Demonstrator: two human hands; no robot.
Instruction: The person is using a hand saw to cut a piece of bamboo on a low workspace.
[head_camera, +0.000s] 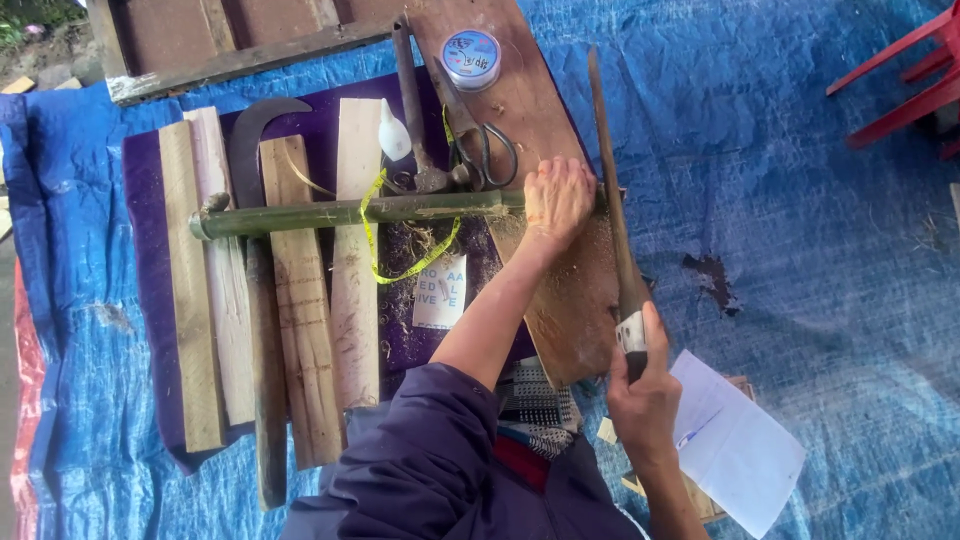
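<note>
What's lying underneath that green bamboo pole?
The green bamboo pole lies across four pale wooden planks and a brown board scattered with sawdust, over purple cloth. The left hand covers the pole's end near the saw.

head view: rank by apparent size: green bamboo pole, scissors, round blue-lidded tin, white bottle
1. green bamboo pole, longest by far
2. scissors
3. and 4. round blue-lidded tin and white bottle look much alike; too close to rank.
</note>
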